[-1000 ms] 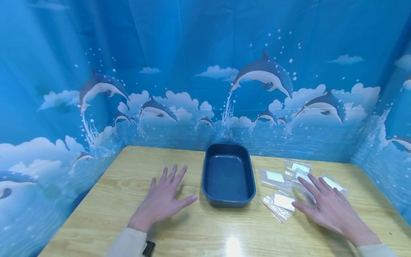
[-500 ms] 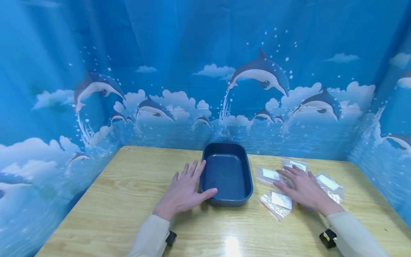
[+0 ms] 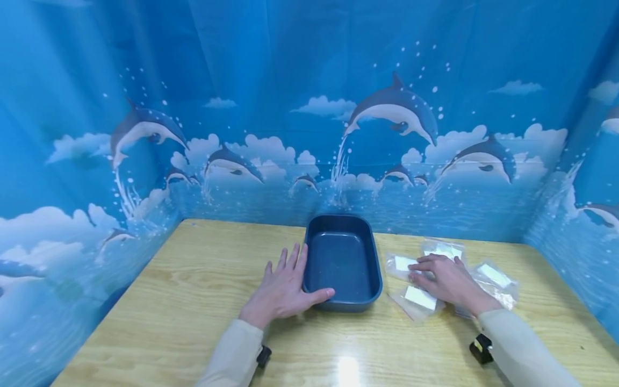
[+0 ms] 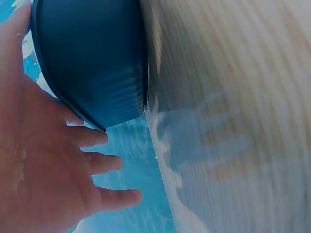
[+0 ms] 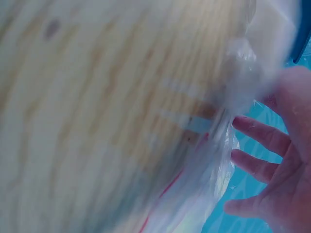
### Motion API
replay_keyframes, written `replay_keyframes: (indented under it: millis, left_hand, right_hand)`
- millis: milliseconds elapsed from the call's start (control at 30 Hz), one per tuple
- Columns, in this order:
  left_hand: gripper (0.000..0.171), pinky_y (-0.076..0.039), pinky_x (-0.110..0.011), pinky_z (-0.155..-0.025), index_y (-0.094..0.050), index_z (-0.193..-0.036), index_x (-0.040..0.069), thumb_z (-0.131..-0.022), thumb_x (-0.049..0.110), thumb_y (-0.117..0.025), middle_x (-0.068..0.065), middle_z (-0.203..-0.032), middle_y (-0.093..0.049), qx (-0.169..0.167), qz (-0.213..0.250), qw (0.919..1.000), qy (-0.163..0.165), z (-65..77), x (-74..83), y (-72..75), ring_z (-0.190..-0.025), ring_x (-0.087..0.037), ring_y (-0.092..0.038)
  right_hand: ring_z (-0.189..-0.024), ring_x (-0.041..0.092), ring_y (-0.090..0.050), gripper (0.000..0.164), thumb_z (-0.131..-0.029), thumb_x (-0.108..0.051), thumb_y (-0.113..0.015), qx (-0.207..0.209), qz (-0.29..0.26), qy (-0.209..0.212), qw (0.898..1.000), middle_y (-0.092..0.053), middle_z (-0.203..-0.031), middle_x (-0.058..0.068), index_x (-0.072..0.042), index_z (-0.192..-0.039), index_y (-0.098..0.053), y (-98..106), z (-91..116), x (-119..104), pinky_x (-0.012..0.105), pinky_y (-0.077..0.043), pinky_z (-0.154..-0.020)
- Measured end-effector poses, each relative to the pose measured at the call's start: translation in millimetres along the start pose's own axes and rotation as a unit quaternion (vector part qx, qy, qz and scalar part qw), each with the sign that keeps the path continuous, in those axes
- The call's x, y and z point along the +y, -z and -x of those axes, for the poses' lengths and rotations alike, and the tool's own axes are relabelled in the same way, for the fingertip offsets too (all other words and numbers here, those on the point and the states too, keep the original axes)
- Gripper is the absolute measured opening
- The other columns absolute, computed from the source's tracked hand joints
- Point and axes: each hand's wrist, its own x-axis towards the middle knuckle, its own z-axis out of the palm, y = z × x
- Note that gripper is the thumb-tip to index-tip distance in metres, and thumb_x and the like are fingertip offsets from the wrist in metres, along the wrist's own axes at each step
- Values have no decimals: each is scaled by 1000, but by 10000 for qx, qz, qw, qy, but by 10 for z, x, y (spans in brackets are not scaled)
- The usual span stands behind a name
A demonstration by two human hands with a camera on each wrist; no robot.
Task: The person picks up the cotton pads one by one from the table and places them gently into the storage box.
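A dark blue rectangular tub stands on the table against the backdrop. My left hand is at its left side, fingers spread and straight, thumb over the near left corner. In the left wrist view the thumb and palm are at the tub's rim. To the right, my right hand is over a group of clear zip-lock bags with white labels. Its thumb and index finger pinch the edge of the nearest bag, which is tilted and blurred in the right wrist view. The other fingers of that hand are extended.
More zip-lock bags lie around the right hand: one to the left, one behind and one to the right. The wooden table ends at a blue dolphin backdrop on several sides.
My left hand has moved right to the tub. My right hand has moved left and its thumb and index finger have closed on the nearest zip-lock bag, which has shifted and tilted.
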Motion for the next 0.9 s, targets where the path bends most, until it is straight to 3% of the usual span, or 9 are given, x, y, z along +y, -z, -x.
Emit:
replay_keyframes:
  millis: [267, 533, 700, 900]
  left_hand:
    - [126, -18, -71, -123, -4, -166, 15, -78, 94, -47, -11, -174, -8, -76, -16, 10000, -58, -7, -15, -17, -159, -41, -11]
    - [129, -18, -73, -122, -2, -166, 15, -76, 94, -50, -11, -174, -7, -61, -4, 9999, -102, -12, -20, -26, -159, -41, -12]
    - [130, -18, -73, -122, -1, -167, 16, -75, 94, -51, -11, -174, -7, -113, 34, 9999, -75, -23, -6, -22, -159, -42, -13]
    - [131, -18, -72, -122, -1, -167, 17, -74, 93, -53, -11, -174, -8, -181, 91, 9998, 0, -29, 12, -25, -158, -43, -14]
  right_hand:
    - [-115, 44, -67, 13, -92, -24, -76, 114, 91, 119, 9998, -75, -119, 15, -19, -101, -82, -19, -35, -14, 87, -35, -94]
    - [-126, 48, -60, 19, -92, -28, -75, 58, -131, 384, 9992, -73, -126, 18, -16, -106, -81, -14, -9, -2, 83, -38, -97]
    - [-121, 50, -63, 11, -88, -21, -79, 391, -267, 883, 9950, -75, -118, 19, -16, -97, -82, -35, -6, 13, 76, -45, -97]
    - [-116, 50, -65, 9, -87, -10, -79, 677, -601, 880, 9920, -78, -108, 17, -12, -95, -80, -54, -5, 21, 69, -48, -101]
